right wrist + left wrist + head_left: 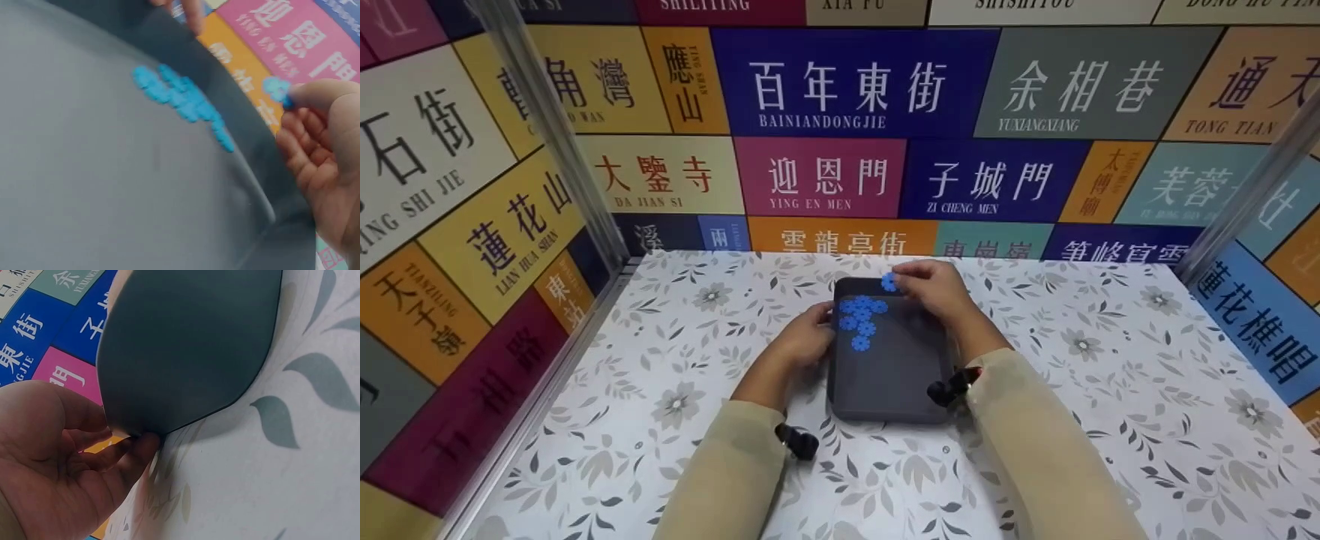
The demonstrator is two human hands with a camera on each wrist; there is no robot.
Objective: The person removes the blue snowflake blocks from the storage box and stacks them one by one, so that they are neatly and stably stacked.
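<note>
A dark grey rectangular tray (896, 382) with raised sides sits on the table in the head view. Several blue flower-shaped plastic pieces (861, 324) cluster in its far left part. My left hand (806, 337) grips the tray's left side; in the left wrist view its thumb and fingers meet the lower edge of the tray wall (185, 354). Over the far right rim, my right hand (936, 291) pinches one blue flower-shaped piece (889, 282) between thumb and finger. The right wrist view shows this held piece (275, 88) beyond the tray wall, with the other fingers curled below.
A white cloth with grey leaves and flowers (675, 405) covers the table. Behind and at the sides stand panels (819, 180) with coloured name signs, joined by metal posts (556, 135) at the corners. Each wrist carries a small black camera (796, 442).
</note>
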